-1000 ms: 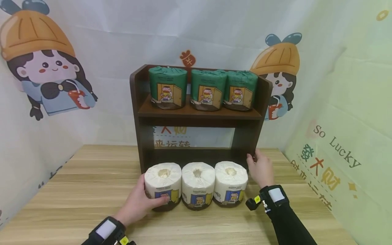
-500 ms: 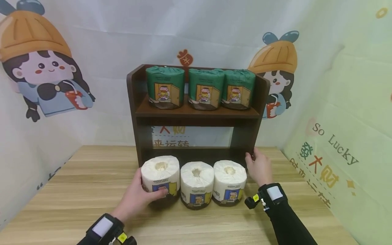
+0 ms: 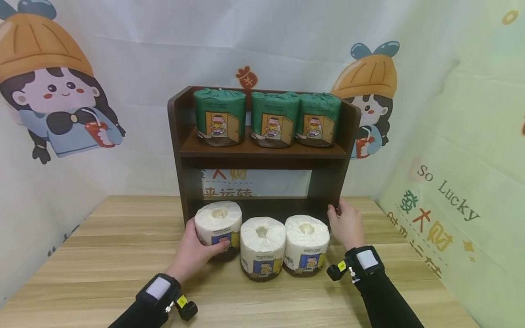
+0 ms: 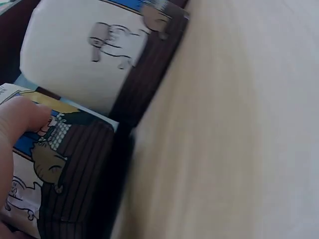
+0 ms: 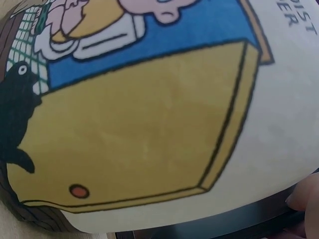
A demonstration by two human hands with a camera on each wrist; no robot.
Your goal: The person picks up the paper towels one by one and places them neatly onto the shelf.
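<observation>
My left hand (image 3: 197, 248) grips a white-wrapped toilet roll (image 3: 219, 218), thumb across its printed front. In the left wrist view, dark shadow lies under the dark-printed base of this toilet roll (image 4: 75, 169). Beside it stand two more white rolls, a middle one (image 3: 262, 243) and a right one (image 3: 307, 241), in front of the dark brown shelf (image 3: 262, 152). My right hand (image 3: 348, 225) holds the shelf's right side panel near its bottom, thumb on the inner side. The right roll's printed wrapper (image 5: 139, 124) fills most of the right wrist view.
Three green-wrapped rolls stand on the upper shelf board: left (image 3: 220, 118), middle (image 3: 274, 120) and right (image 3: 319, 120). The shelf's lower compartment is behind the white rolls. Under everything is a wood-grain table (image 3: 102, 255); printed cloth walls (image 3: 143, 114) enclose it.
The left white roll has come up and moved back toward the shelf in my left hand, apart from the row of the other two. My right hand stays at the side panel.
</observation>
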